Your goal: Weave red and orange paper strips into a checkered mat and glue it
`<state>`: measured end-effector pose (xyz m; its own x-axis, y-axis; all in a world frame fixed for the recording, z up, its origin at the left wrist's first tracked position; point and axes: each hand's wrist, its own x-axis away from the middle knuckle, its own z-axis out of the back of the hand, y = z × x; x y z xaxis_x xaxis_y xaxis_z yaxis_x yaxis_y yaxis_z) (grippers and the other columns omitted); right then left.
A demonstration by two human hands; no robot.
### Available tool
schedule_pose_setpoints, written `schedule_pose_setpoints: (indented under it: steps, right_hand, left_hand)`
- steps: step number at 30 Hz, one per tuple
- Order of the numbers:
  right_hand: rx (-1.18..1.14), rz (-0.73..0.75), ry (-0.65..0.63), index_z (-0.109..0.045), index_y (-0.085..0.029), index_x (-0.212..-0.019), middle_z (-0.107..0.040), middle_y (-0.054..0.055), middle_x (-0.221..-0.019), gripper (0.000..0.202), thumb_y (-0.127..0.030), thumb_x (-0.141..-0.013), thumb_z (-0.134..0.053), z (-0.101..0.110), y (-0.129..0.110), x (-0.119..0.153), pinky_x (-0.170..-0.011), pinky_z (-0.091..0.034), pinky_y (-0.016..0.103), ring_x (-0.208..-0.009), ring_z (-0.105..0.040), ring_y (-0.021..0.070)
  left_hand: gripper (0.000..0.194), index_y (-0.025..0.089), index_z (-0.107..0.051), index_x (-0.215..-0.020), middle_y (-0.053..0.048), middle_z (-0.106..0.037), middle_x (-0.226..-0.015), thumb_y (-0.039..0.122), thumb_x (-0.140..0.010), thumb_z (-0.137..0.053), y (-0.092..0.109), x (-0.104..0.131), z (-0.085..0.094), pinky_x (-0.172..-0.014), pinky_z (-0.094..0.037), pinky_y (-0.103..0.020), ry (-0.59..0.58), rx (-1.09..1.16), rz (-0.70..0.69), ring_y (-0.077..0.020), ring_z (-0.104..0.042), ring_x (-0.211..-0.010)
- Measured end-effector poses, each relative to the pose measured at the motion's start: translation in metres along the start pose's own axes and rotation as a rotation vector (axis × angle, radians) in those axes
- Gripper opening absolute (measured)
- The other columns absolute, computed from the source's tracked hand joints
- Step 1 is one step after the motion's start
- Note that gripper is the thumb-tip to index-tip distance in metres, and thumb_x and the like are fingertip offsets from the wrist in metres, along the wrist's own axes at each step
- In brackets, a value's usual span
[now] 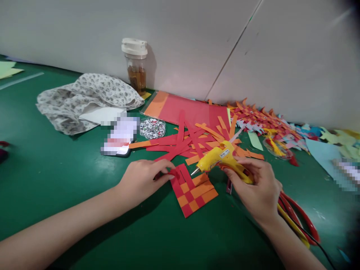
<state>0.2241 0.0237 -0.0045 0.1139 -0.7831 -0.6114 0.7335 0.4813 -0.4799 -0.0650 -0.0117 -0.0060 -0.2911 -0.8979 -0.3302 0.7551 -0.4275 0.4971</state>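
A yellow hot glue gun [216,156] is gripped in my right hand [257,189], its metal nozzle pointing down and left above a woven mat [194,197] of red and orange strips. The thumb and fingers of my left hand [147,178] pinch a red strip at the mat's upper left corner. The mat lies flat on the green table, woven into a checkered pattern in its lower part, with loose strip ends at the top. Behind it spreads a heap of loose red and orange strips [182,142].
A drink cup [136,67], patterned cloth [84,99], phone [119,137] and dish of googly eyes [152,128] stand at the back left. Red and orange sheets [188,108] lie behind the strips. Finished woven pieces [261,118] are at the back right. Red-handled scissors [302,215] lie beside my right wrist.
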Motion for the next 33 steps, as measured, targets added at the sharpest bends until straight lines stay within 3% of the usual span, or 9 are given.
schedule_pose_setpoints:
  steps: [8, 14, 24, 33]
  right_hand:
    - [0.037, -0.044, 0.025, -0.054, -0.024, -0.095, -0.066, 0.007, -0.103, 0.030, -0.030, -0.072, -0.071, -0.001, -0.010, 0.000, -0.083, -0.054, 0.047, -0.095, -0.065, 0.0272]
    - [0.055, -0.041, 0.061, -0.052, -0.024, -0.101, -0.064, 0.009, -0.103, 0.047, -0.036, -0.064, -0.077, -0.004, -0.016, -0.005, -0.081, -0.055, 0.047, -0.097, -0.063, 0.0295]
    - [0.014, -0.089, 0.113, -0.054, -0.022, -0.092, -0.065, 0.007, -0.096, 0.029, -0.032, -0.072, -0.072, -0.001, -0.007, -0.006, -0.078, -0.056, 0.047, -0.092, -0.066, 0.0270]
    - [-0.010, -0.137, 0.180, -0.051, -0.022, -0.101, -0.059, 0.010, -0.100, 0.046, -0.034, -0.064, -0.076, -0.001, -0.019, -0.013, -0.077, -0.055, 0.045, -0.094, -0.061, 0.0274]
  left_hand:
    - [0.019, 0.019, -0.059, -0.072, 0.004, -0.065, -0.066, 0.034, -0.083, -0.059, 0.003, 0.000, 0.003, -0.051, -0.040, -0.020, 0.096, -0.041, -0.149, -0.0089, -0.059, -0.056]
    - [0.018, 0.020, -0.063, -0.076, 0.004, -0.063, -0.062, 0.033, -0.086, -0.055, 0.005, 0.002, 0.002, -0.051, -0.040, -0.020, 0.113, -0.041, -0.205, -0.0079, -0.056, -0.053]
    - [0.018, 0.020, -0.062, -0.075, 0.004, -0.062, -0.061, 0.033, -0.086, -0.055, 0.003, 0.003, 0.000, -0.050, -0.040, -0.020, 0.095, -0.050, -0.196, -0.0077, -0.055, -0.052]
    - [0.019, 0.020, -0.062, -0.075, 0.004, -0.062, -0.060, 0.034, -0.086, -0.056, 0.003, 0.002, -0.001, -0.050, -0.040, -0.020, 0.109, -0.031, -0.210, -0.0078, -0.055, -0.052]
